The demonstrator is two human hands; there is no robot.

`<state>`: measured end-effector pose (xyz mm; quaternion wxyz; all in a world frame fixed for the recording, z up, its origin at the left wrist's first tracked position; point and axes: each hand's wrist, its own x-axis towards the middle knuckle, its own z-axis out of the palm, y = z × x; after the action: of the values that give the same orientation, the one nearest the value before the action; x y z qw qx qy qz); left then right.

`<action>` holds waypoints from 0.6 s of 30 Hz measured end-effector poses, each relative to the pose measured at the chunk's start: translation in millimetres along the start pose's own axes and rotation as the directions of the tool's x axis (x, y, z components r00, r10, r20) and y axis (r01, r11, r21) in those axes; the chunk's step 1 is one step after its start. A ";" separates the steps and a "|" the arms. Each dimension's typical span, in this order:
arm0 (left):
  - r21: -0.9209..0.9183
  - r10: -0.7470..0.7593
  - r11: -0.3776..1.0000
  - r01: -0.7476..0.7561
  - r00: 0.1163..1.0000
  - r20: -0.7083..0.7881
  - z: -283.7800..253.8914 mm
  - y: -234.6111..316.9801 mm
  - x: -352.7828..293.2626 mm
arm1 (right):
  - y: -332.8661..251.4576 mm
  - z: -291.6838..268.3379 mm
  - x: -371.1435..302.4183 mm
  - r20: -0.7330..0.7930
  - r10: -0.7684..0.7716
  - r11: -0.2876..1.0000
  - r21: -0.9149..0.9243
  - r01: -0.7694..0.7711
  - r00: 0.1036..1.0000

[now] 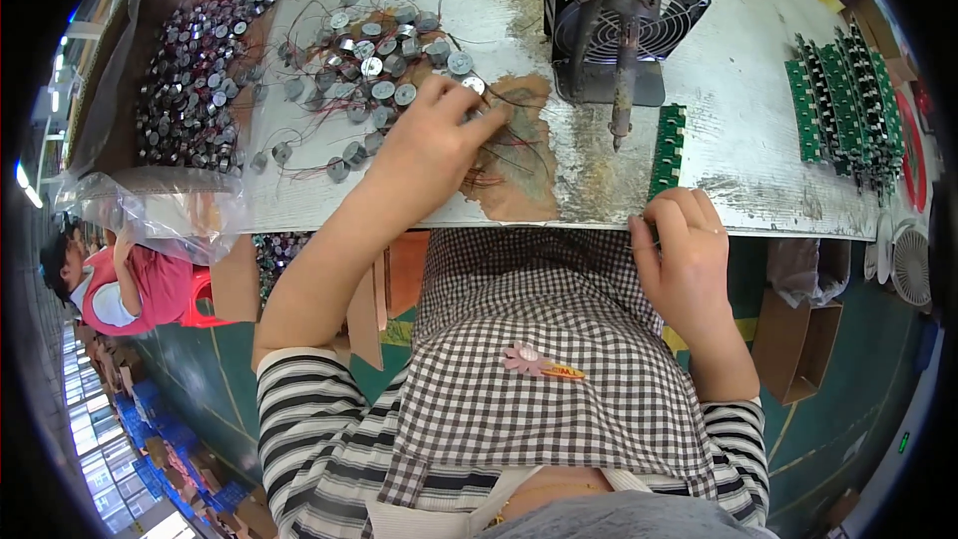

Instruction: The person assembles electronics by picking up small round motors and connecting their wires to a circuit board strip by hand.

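Observation:
My left hand is closed at the edge of a pile of small round motors with thin red and dark wires. Its bent fingers and thumb close round one small motor, whose silvery top shows beside the fingertips; the rest is hidden. At the table's front edge, my right hand has its thumb and fingers pressed together. What lies between them is too small to make out. Just beyond that hand lies a green circuit board strip. A soldering iron points down, left of the strip.
A black fan stands behind the iron. More green board strips stand in rows at the right. On the left, a plastic-lined box holds many motors. Brown patches mark the white table. Another person sits at far left.

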<state>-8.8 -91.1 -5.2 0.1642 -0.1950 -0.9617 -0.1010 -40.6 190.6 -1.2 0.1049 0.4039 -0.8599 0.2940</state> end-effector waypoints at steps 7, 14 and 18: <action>-0.134 -0.353 0.936 0.326 0.856 -0.377 -9.5 -32.2 0.3 | 8.7 -5.4 -5.3 0.081 0.285 0.878 0.378 -0.294 0.955; -0.890 -0.473 -0.346 0.297 0.764 0.439 -10.5 56.0 -8.0 | -0.6 17.2 -7.4 -0.053 0.264 0.891 0.397 -0.222 0.963; -0.740 -0.316 -0.569 0.359 0.736 0.599 11.8 93.8 2.8 | -3.0 28.7 -1.9 -0.192 0.126 0.965 0.252 -0.075 0.973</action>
<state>23.8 -2.4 -3.0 -0.1308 0.1248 -0.4379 -0.8807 -35.4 173.4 -23.8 0.1283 0.3364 -0.8214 0.4423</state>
